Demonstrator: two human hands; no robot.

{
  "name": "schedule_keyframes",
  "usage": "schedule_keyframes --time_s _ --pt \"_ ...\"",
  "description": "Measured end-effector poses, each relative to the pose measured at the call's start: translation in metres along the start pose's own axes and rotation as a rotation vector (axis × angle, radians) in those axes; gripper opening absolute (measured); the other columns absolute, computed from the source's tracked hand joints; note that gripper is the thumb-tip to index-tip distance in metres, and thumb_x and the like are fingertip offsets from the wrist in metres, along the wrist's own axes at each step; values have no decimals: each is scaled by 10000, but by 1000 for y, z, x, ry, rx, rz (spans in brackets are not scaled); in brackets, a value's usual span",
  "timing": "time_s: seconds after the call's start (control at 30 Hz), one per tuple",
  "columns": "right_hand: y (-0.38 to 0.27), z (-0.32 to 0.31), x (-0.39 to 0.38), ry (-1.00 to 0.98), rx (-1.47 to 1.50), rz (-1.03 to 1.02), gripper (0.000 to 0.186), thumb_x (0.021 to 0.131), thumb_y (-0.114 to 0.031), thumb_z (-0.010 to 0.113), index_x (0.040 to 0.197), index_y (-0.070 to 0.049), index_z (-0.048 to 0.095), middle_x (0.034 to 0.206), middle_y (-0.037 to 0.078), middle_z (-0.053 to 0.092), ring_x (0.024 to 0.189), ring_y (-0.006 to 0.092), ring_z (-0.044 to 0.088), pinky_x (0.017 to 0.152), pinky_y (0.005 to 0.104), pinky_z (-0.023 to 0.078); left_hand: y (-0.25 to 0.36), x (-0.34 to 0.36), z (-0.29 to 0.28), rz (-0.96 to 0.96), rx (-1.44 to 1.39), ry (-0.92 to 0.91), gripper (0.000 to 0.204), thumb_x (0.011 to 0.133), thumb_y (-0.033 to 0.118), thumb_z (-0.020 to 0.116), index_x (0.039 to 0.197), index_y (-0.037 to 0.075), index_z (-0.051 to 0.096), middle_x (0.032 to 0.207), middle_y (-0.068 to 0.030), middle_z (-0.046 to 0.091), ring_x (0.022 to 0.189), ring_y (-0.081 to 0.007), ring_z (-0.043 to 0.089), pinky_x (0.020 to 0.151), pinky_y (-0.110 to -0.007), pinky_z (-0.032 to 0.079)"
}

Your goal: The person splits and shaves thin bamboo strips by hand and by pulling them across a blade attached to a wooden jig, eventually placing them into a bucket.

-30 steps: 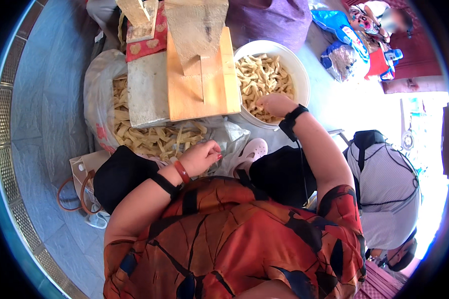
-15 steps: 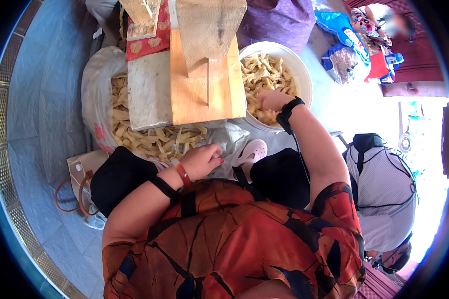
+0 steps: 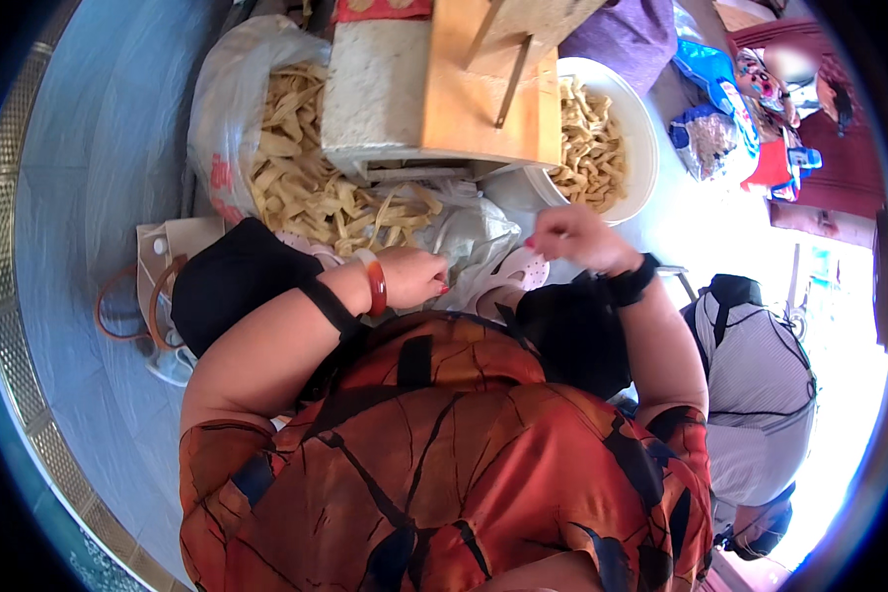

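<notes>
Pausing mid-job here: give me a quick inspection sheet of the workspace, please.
Surface: wooden board carrying a wooden upright; pale grey slab beside it.
Job's things: white bucket holding short pale pieces; plastic bag with flat pale strips, some spread at its near side.
Clutter: beige handbag at left; blue package at upper right.
Hands: left hand near the lap, fingers curled; right hand just below the bucket in view, fingers curled, blurred. Whether either holds anything is unclear.
Cables: no power cable clearly made out.
Surroundings: purple cloth behind the bucket; tiled floor at left; glare at right.
</notes>
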State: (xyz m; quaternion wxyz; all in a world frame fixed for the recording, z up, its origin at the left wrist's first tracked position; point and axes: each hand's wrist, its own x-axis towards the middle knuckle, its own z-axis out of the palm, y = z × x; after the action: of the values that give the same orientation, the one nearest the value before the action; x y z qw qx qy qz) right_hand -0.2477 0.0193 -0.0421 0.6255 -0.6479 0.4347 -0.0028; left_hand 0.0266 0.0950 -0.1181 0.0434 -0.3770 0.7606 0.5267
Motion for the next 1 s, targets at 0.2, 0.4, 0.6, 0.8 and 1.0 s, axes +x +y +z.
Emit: schedule_keyframes --time_s 0.2,0.4,0.6,0.8,1.0 --pt "45 76 101 -96 -266 -54 193 826 -210 612 937 -55 648 826 112 662 782 253 632 706 353 489 -3 -18 1 36 55 -76 252 883 236 480 1005 50 599 928 -191 645 910 -372 609 790 -448 471" --pt "150 109 198 122 -489 10 314 811 -191 592 1107 -107 652 1180 170 594 1079 354 562 929 414 451 -4 -24 -6 6 75 41 215 877 222 489 938 37 579 828 -207 639 821 -399 617 727 -475 489" --pt "176 109 234 116 -544 23 358 778 -153 624 1129 -80 620 1127 189 607 1097 332 549 959 358 428 -12 -24 -19 -37 -37 165 198 868 208 500 913 22 552 816 -205 619 788 -395 612 686 -474 491" --pt "192 110 250 -92 -223 261 388 800 -193 644 1162 -67 584 1126 173 618 1076 296 577 942 344 438 -8 -21 -27 -10 -76 179 205 872 205 530 900 2 545 854 -208 614 814 -390 609 731 -473 486" --pt "158 113 220 -78 55 149 408 792 -215 681 1147 -49 567 1092 198 627 1045 292 601 908 339 460 -3 -18 -27 63 -13 214 215 865 213 548 894 0 546 858 -212 618 821 -371 618 727 -462 489"
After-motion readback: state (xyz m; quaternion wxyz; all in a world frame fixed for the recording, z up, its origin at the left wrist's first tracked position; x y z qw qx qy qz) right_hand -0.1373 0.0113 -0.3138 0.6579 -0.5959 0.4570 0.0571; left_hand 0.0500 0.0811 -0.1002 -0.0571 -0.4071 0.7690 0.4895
